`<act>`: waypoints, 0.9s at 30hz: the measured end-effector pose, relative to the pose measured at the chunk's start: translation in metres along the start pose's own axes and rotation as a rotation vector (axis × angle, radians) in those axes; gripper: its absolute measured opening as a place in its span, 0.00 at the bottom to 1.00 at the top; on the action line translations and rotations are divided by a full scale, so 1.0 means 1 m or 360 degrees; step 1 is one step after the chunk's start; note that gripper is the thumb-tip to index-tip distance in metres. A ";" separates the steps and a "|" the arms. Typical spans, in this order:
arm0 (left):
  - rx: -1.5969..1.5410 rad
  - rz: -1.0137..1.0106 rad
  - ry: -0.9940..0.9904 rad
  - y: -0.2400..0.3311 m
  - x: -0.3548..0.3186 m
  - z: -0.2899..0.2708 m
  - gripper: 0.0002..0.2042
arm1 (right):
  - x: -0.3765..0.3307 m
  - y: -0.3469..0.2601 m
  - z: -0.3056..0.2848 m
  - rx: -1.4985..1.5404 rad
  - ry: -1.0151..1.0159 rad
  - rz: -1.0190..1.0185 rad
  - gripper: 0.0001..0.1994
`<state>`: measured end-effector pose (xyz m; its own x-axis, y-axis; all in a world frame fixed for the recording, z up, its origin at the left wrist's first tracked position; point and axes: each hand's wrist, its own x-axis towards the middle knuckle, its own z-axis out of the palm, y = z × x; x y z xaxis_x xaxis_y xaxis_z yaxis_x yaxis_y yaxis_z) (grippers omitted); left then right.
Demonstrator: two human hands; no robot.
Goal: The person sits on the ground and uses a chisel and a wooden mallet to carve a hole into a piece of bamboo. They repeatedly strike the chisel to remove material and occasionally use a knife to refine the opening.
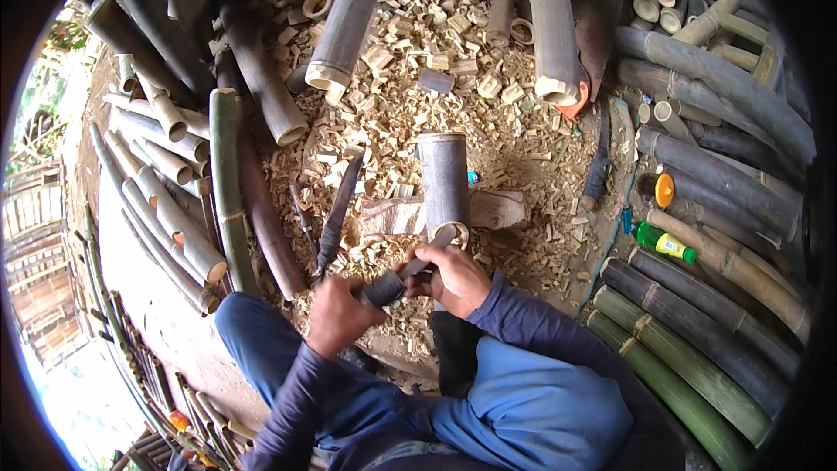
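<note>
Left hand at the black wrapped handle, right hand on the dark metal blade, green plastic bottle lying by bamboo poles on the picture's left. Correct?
One error: the green plastic bottle lies by bamboo poles on the picture's right, not left, as the head view shows. The rest stands: left hand at the black wrapped handle, right hand on the dark metal blade.

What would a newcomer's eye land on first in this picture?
Probably the pale chips strewn across the middle ground. Next, the dark bamboo section near the centre, with a wrapped-handle tool at its lower end. The vivid green bottle stands out at right.
</note>
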<state>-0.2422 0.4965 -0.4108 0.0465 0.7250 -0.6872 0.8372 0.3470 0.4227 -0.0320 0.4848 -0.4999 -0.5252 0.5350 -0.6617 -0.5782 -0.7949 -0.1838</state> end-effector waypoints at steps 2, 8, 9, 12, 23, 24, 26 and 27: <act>0.0554 0.0346 0.0090 0.047 0.021 -0.030 0.08 | -0.011 -0.009 0.000 0.0355 0.0035 -0.0152 0.12; 0.1490 0.1037 0.0246 0.120 0.018 -0.026 0.02 | -0.004 0.013 -0.011 0.1082 -0.0184 -0.0257 0.11; 0.1133 0.1226 0.0605 0.087 0.024 -0.020 0.02 | -0.004 0.014 -0.012 0.1049 -0.0158 -0.0281 0.11; 0.0312 0.0331 0.0209 0.002 -0.007 0.020 0.13 | -0.011 0.017 0.011 0.0158 0.0384 -0.0126 0.11; 0.1070 0.0738 0.0247 0.115 0.015 -0.017 0.02 | -0.005 0.008 -0.027 0.0998 -0.0184 -0.0194 0.10; 0.1273 0.0834 0.0251 0.121 0.012 -0.015 0.03 | -0.002 0.012 -0.025 0.1081 -0.0154 -0.0184 0.11; 0.1422 0.0940 0.0305 0.107 0.007 -0.012 0.06 | -0.003 0.024 -0.026 0.1029 -0.0063 -0.0166 0.11; 0.1232 0.0890 0.0313 0.079 0.000 -0.005 0.07 | -0.003 0.034 -0.027 0.0894 -0.0022 -0.0137 0.11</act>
<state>-0.1786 0.5271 -0.3740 0.5133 0.7770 -0.3644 0.8517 -0.5135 0.1046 -0.0332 0.4486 -0.5234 -0.4673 0.5981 -0.6511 -0.8608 -0.4759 0.1806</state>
